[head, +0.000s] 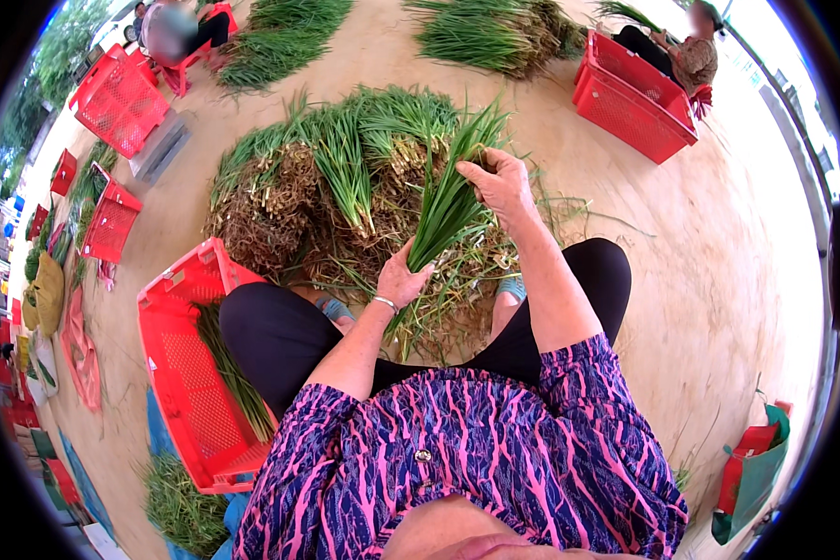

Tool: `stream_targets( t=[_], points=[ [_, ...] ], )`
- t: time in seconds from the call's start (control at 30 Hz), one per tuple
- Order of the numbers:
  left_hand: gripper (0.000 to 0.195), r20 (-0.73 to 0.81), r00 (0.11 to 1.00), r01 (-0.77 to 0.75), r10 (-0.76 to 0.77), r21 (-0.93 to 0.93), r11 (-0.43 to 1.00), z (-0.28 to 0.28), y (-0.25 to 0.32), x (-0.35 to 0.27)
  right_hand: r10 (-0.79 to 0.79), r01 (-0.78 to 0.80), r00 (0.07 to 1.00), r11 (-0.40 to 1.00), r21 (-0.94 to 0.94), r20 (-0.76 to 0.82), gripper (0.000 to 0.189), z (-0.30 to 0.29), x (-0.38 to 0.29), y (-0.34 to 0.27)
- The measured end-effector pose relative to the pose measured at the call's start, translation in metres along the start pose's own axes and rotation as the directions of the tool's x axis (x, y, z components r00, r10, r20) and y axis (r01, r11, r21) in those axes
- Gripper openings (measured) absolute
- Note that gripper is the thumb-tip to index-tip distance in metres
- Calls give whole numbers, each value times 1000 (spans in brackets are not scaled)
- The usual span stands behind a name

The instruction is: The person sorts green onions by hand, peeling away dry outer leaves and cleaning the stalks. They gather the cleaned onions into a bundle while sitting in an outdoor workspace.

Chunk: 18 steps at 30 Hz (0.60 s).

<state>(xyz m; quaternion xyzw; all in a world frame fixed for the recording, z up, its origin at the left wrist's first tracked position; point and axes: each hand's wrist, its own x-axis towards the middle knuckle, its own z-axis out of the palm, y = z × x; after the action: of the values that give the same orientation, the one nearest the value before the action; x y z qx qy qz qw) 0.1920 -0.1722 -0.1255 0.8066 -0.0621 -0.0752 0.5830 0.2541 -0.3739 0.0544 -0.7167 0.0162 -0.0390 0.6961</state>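
Observation:
My left hand (400, 278) is closed around the lower part of a bunch of long green Chinese chives (442, 203), held slanting over my lap. Up near the leafy end, the thumb and fingers of my right hand (495, 183) are pinched together by a few yellowish blades. Whether they grip a blade is hard to see. Past the bunch, a large heap of chives (346, 168) with brown, soil-covered roots (266, 210) lies on the ground. Loose trimmings (455, 308) are strewn between my feet, under my hands.
At my left knee stands a red plastic crate (189, 378) with chives (234, 371) inside. Grass-like trimmings (185, 507) lie behind it. Two people sit farther off beside red crates (633, 98) (122, 101). More chive piles (472, 35) lie ahead, and a green bag (752, 469) stands at right.

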Motion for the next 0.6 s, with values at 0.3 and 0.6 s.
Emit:
stream_targets(
  t=[0.3, 0.6],
  points=[
    [63, 66, 986, 160, -154, -103, 982, -7, 40, -8, 52, -52, 999, 999, 15, -15, 13, 5, -4, 4],
    [66, -9, 994, 109, -109, 39, 993, -11, 17, -4, 13, 30, 991, 949, 313, -133, 10, 1, 1, -13]
  ],
)
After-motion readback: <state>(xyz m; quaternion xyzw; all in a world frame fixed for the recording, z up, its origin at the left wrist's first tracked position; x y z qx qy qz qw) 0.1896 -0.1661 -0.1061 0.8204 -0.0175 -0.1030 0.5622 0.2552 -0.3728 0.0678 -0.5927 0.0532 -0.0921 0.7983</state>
